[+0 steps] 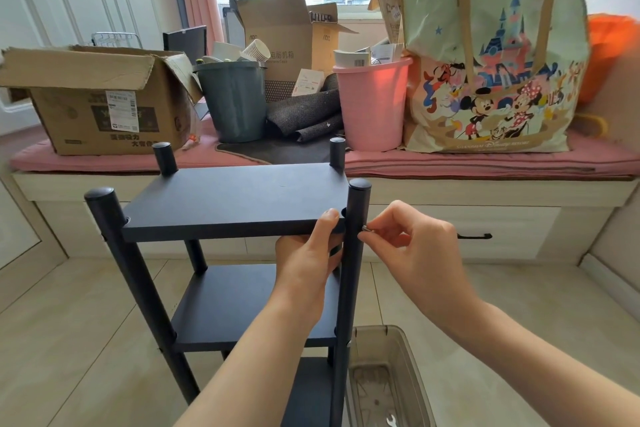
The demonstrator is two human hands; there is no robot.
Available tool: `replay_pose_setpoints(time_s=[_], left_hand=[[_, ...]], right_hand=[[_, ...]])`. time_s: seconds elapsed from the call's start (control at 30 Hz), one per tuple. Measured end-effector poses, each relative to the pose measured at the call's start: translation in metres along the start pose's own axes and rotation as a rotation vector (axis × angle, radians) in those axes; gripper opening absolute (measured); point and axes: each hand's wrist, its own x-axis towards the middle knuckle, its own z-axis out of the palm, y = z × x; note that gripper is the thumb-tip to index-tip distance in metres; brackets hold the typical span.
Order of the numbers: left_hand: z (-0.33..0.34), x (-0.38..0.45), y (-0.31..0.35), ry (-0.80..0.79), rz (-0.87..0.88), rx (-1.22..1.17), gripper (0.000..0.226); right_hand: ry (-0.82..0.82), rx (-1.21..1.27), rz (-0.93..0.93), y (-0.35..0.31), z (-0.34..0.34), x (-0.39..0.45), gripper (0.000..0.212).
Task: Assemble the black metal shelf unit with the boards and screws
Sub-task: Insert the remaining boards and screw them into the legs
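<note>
Presently, the black metal shelf unit [221, 253] stands upright on the tiled floor [69, 322] before a pink-cushioned window bench [485, 163]. Left hand [308, 263] grips the front edge of the top black board [239, 201], thumb above. Right hand [412, 246] pinches a small silver screw [366, 228] in its fingers [375, 236], against the front right post [353, 253].

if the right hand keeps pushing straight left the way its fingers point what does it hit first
Most likely the front right post: the right hand pinches a screw whose tip already seems to touch the post's side.
</note>
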Motion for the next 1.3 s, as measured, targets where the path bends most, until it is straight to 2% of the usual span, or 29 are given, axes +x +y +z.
replay_pose_setpoints(time_s=[0.3, 0.5, 0.8, 1.1, 1.3], left_hand=[[-0.0010, -0.0003, -0.0015, -0.001, 0.008, 0.013, 0.017], [0.0007, 0.0003, -0.0005, 0.001, 0.007, 0.002, 0.017], [-0.0006, 0.0017, -0.0018, 0.000, 0.012, 0.014, 0.018], [-0.0017, 0.0016, 0.0002, -0.025, 0.014, -0.006, 0.018], [-0.0019, 0.0010, -0.0004, -0.026, 0.020, 0.002, 0.018]], right_hand=[[-0.001, 0.074, -0.019, 0.0036, 0.0012, -0.0013, 0.014], [-0.011, 0.106, 0.054, 0.0041, 0.0036, 0.0001, 0.013], [0.011, 0.095, 0.125, -0.0003, 0.0027, 0.0033, 0.025], [-0.038, 0.111, 0.152, 0.0001, 0.0000, -0.0035, 0.007], [-0.025, 0.155, 0.180, 0.0011, 0.0009, -0.0021, 0.009]])
